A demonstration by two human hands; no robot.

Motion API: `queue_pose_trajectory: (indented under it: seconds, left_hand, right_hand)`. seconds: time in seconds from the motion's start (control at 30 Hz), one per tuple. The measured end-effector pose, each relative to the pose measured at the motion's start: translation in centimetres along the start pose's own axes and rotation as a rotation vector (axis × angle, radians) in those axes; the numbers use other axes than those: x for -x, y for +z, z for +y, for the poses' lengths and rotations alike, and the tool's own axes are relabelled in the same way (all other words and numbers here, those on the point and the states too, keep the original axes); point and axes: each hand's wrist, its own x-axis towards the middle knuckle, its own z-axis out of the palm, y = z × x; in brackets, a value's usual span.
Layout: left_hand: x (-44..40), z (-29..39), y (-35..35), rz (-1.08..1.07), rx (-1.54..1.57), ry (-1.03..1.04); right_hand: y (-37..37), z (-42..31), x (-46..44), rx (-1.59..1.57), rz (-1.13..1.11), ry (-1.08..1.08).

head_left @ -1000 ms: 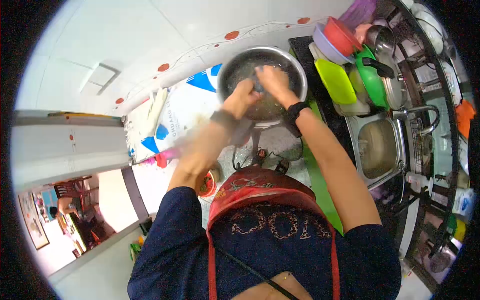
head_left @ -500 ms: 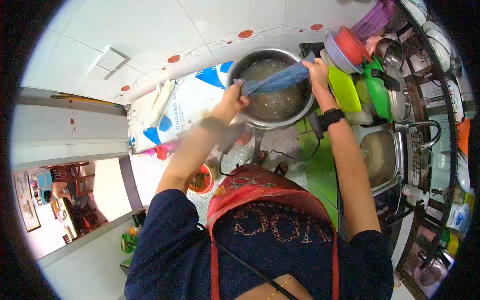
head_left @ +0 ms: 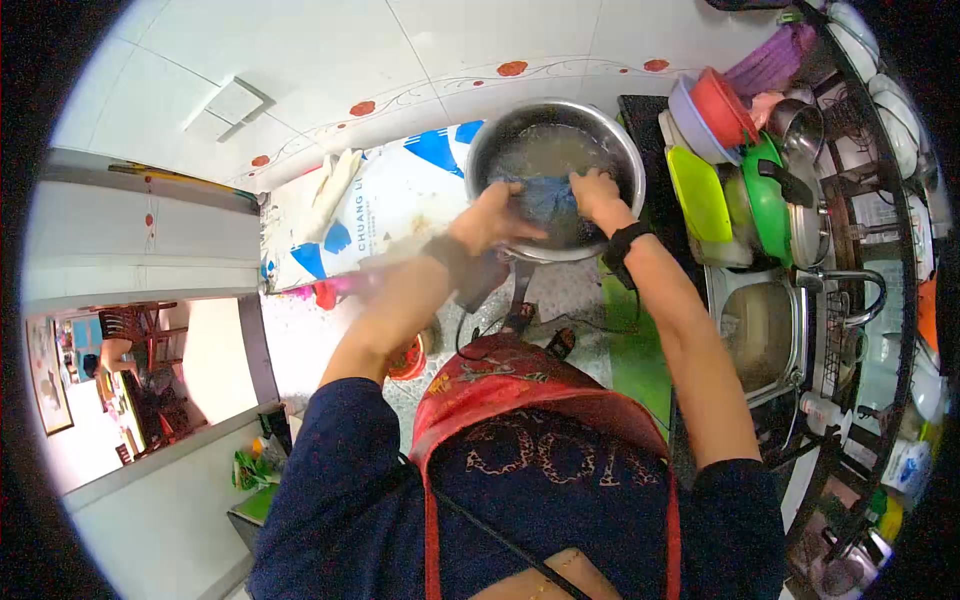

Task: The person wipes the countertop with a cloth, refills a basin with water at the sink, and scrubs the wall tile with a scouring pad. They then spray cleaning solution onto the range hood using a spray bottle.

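A large metal basin (head_left: 634, 165) holds murky water. In it lies a bunched blue cloth (head_left: 549, 200), partly in the water, between my two hands. My left hand (head_left: 492, 218) is on the cloth's left end near the basin's front rim, its fingers curled and slightly blurred. The right end of the cloth is in my right hand (head_left: 598, 192), whose fingers are closed on it inside the basin. Both wrists wear dark bands.
Left of the basin is a white and blue covered surface (head_left: 400, 200) with pale gloves (head_left: 332, 195). To the right are a lime-green tray (head_left: 700, 192), red bowl (head_left: 722, 108), green basin (head_left: 768, 200) and sink (head_left: 757, 330). A red bucket (head_left: 408, 358) stands below.
The cloth was stretched out above the basin half a second ago; now it is bunched and lower, in the water. My hands have come closer together and down into the basin.
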Motion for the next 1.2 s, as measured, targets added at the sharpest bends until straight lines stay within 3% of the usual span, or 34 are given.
queue_pose_trajectory:
  seconds: [0.07, 0.1, 0.13, 0.2, 0.23, 0.33, 0.37, 0.43, 0.47, 0.5, 0.53, 0.6, 0.63, 0.73, 0.8, 0.83, 0.87, 0.93, 1.0, 1.07, 1.13, 1.17, 1.2]
  left_hand:
    - [-0.6, -0.4, 0.9, 0.11, -0.047, 0.056]
    - [-1.8, -0.2, 0.0, 0.055, -0.08, 0.035]
    - [-3.1, 0.2, -0.7, -0.004, -0.111, 0.017]
    - [-10.0, 2.0, -8.1, -0.292, -0.791, 0.359]
    - [-7.8, 1.9, -5.5, -0.271, -1.033, 0.531]
    - [-5.8, 1.3, -1.9, -0.151, -1.508, 0.881]
    - [-8.8, 1.6, -2.3, -0.159, -1.307, 0.879]
    - [-6.4, 1.3, -1.7, -0.032, -1.344, 0.911]
    - [-2.0, -0.1, 1.2, 0.106, -1.583, 0.934]
    - [-0.4, -1.1, 2.6, 0.128, -1.524, 0.993]
    - [-0.1, -1.2, 3.0, 0.127, -1.523, 0.991]
    - [0.7, -1.9, 5.0, -0.098, -1.452, 1.088]
    - [2.4, -2.0, 5.8, -0.064, -1.412, 0.836]
    - [-3.3, -1.3, 1.4, -0.173, -1.488, 0.921]
    - [-2.5, -1.7, 2.1, -0.053, -1.51, 0.961]
    - [-1.4, -0.6, 2.9, -0.11, -1.828, 0.792]
    - [-1.3, -1.1, 5.1, -0.152, -1.835, 0.779]
    - [-0.9, -1.5, 7.3, 0.15, -0.187, 0.265]
    - [0.1, -0.4, 6.7, 0.122, -0.349, 0.276]
    - [0.7, 0.2, 6.1, 0.092, -0.493, 0.293]
    - [0.4, 0.5, 6.1, 0.101, -0.838, 0.308]
    - [0.6, 0.4, 6.3, 0.243, -0.936, 0.365]
    - [0.8, 0.6, 6.3, 0.238, -0.945, 0.363]
  right_hand:
    - [0.8, -0.5, -1.6, -0.248, -0.237, 0.001]
    - [-1.4, -0.8, -1.2, -0.499, -0.276, 0.001]
    - [-3.2, -1.3, -1.0, -0.493, -0.279, -0.004]
    - [-5.2, -2.4, -0.5, -1.046, -0.01, -0.134]
    - [-5.4, -3.1, -0.3, -1.153, 0.058, -0.139]
    - [-8.9, -3.7, 1.0, -1.166, -0.034, -0.092]
    - [-9.1, -3.8, 1.2, -1.168, -0.008, -0.113]
    - [-9.1, -3.8, 1.4, -1.302, -0.009, -0.133]
    - [-8.9, -3.7, 1.2, -1.378, -0.025, -0.119]
    - [-8.1, -3.8, 1.0, -1.381, -0.03, -0.121]
    - [-7.1, -3.7, 0.4, -1.252, 0.007, -0.08]
    - [-6.7, -3.2, 0.2, -1.114, 0.049, -0.01]
    - [-6.7, -3.4, 0.3, -1.02, 0.108, -0.023]
    - [-5.9, -1.8, -0.8, -0.81, 0.135, -0.014]
    - [-5.0, -0.9, -0.5, -0.652, 0.166, -0.106]
    - [-4.3, -0.6, -0.7, -0.646, 0.213, -0.039]
    - [-3.5, 1.2, -1.2, -0.636, 0.218, -0.003]
    - [-2.4, 3.7, -2.1, -0.705, 0.132, 0.168]
    - [-5.2, 5.5, -0.2, -1.185, 0.098, 0.237]
    - [-7.4, 5.6, 1.1, -1.46, 0.162, 0.272]
    - [-11.1, 5.0, 2.7, -1.37, 0.188, 0.249]
    - [-12.0, 5.0, 3.1, -1.285, 0.206, 0.224]
    - [-11.7, 5.5, 3.1, -1.286, 0.215, 0.229]
